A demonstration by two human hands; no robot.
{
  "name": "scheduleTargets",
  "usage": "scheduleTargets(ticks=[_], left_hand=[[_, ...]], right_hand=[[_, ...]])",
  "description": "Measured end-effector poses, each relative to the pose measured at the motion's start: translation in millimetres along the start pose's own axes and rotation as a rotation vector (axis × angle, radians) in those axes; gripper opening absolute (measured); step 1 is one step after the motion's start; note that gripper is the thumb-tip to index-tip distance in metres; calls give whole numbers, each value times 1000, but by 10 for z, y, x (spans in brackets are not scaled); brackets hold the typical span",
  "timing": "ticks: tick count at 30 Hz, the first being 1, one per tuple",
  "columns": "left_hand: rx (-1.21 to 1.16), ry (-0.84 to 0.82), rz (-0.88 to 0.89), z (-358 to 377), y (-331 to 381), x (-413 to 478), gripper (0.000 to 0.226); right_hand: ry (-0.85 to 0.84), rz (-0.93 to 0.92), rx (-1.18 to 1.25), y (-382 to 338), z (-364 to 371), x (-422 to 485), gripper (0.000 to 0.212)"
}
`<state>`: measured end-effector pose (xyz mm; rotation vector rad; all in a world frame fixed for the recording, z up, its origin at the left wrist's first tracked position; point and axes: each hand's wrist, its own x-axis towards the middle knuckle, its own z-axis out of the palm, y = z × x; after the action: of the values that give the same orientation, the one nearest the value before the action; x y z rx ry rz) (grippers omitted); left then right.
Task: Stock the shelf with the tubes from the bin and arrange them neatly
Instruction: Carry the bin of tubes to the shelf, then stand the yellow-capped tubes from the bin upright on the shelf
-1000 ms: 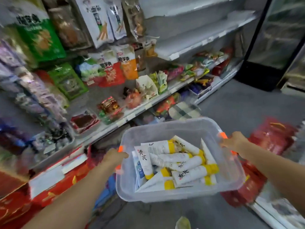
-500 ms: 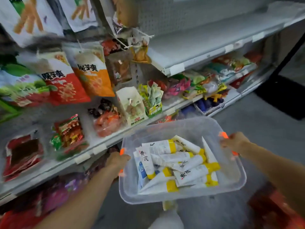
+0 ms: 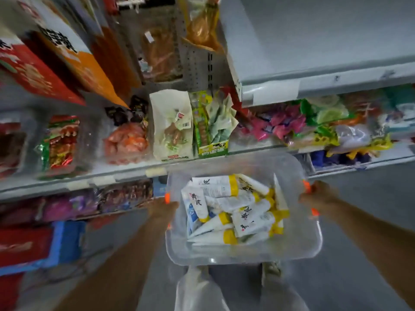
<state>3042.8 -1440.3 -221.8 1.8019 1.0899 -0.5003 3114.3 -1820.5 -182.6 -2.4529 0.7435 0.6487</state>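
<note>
Carrying the bin (image 3: 244,254) two-handed in front of the shelving, with nothing under it. Left hand (image 3: 162,209) sits against the bin's left wall just under an orange clip (image 3: 167,197). Its fingers are hidden, so the grip is judged, not seen. Right hand (image 3: 318,196) is curled over the right rim between two orange bits. Hands are well apart, one per short side. Tubes (image 3: 231,209), white with yellow caps, lie heaped crisscross in the bin, bunched toward its left wall. None seen on any shelf.

Risks, my judgement:
- Both hands are taken, so no tube can be picked until the bin is rested somewhere. Going one-handed on a short side would likely tip it and dump tubes on the floor (image 3: 359,243).
- The load is off-centre and the tubes are loose. Any tilt could slide them into a corner and shift the weight suddenly.
- The bin's far rim is near the front edge of the snack shelf (image 3: 116,176). Pushing forward could knock the white pouch (image 3: 171,126) or green box (image 3: 211,131) standing at that edge.
- The empty shelf (image 3: 325,48) at upper right is the probable target. Its front edge is above the bin, so the rim could catch under it on the lift.
- Heavy motion blur means the clearances cannot be told exactly.
</note>
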Motion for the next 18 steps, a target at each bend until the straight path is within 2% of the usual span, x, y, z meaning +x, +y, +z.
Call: scheduleTargets(ticks=[2, 4, 6, 7, 8, 12, 14, 15, 16, 18], left_hand=[[23, 97, -24, 223, -69, 20, 26], [29, 149, -42, 407, -111, -5, 22], [54, 194, -62, 518, -70, -51, 4], [95, 214, -86, 560, -58, -14, 16], [130, 217, -114, 586, -56, 9, 27], [117, 239, -109, 688, -26, -48, 42], [222, 303, -124, 796, -2, -144, 59], [311, 372, -78, 865, 32, -221, 66], [387, 450, 38, 939, 53, -289, 68], [474, 527, 390, 1116, 77, -395, 66]], right_hand=[[-55, -17, -30, 61, 15, 264, 22], [-106, -28, -17, 123, 43, 501, 15], [-147, -43, -23, 177, 85, 708, 12], [-166, -53, -33, 190, 104, 792, 13], [-177, -54, -39, 202, 130, 865, 16], [-157, -81, -82, 244, 210, 924, 44], [12, -244, -255, 246, 200, 812, 56], [145, -413, -330, 240, 173, 745, 57], [249, -633, -395, 219, 155, 684, 57], [279, -1052, -437, 168, 169, 587, 60]])
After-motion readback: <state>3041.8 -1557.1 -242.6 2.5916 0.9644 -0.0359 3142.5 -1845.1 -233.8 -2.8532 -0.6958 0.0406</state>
